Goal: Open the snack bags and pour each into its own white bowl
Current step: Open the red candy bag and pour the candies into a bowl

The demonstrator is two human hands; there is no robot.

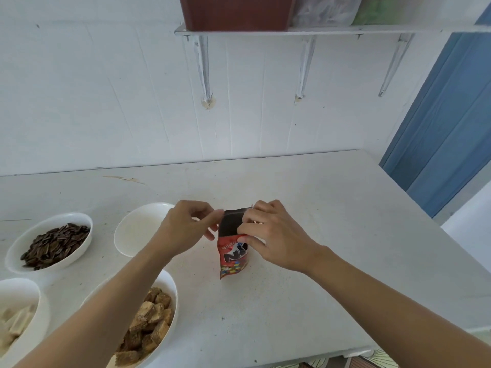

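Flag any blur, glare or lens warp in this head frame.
Head view: soft, even light, no glare, only faint shadows on the table; wide-angle warp slants the shelf and bows the table's far edge; the shelf bins look smeared; the red snack bag, pinched by the left hand and right hand, is slightly soft, print partly legible.

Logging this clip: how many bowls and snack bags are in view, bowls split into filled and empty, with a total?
Filled white round bowls: 3 (sunflower-seed bowl, brown-wafer bowl, pale-wafer bowl)
Empty white round bowl: 1
Red snack bag, pinched at its top by left hand and right hand: 1
Total: 5
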